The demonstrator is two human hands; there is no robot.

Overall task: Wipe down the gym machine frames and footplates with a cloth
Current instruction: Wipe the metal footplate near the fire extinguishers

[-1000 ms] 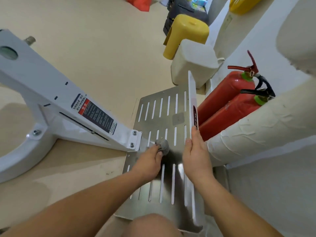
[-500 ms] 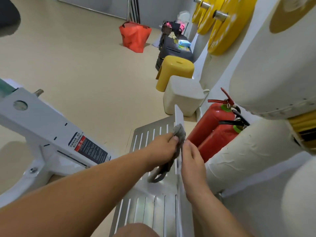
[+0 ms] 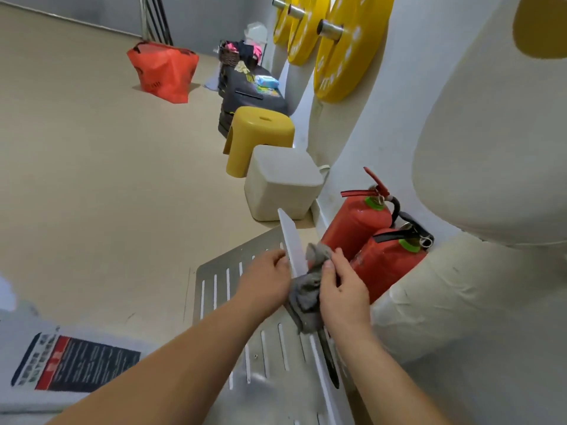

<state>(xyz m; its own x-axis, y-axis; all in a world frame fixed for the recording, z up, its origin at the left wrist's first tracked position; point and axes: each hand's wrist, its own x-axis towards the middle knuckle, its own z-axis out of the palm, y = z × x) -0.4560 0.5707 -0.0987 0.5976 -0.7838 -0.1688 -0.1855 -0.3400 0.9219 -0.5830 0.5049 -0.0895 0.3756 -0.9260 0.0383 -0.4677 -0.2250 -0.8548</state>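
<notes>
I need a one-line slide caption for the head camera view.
Right hand grips a grey cloth on the white side rim of the slotted metal footplate; left hand rests beside the rim.

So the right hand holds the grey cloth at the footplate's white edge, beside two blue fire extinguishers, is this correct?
No. The head view shows the fire extinguishers are red, not blue. The right hand holds the grey cloth at the white edge of the footplate.

Right hand [image 3: 343, 289] gripping grey cloth [image 3: 306, 291] over footplate [image 3: 221, 286] edge, left hand [image 3: 267, 279] alongside
</notes>
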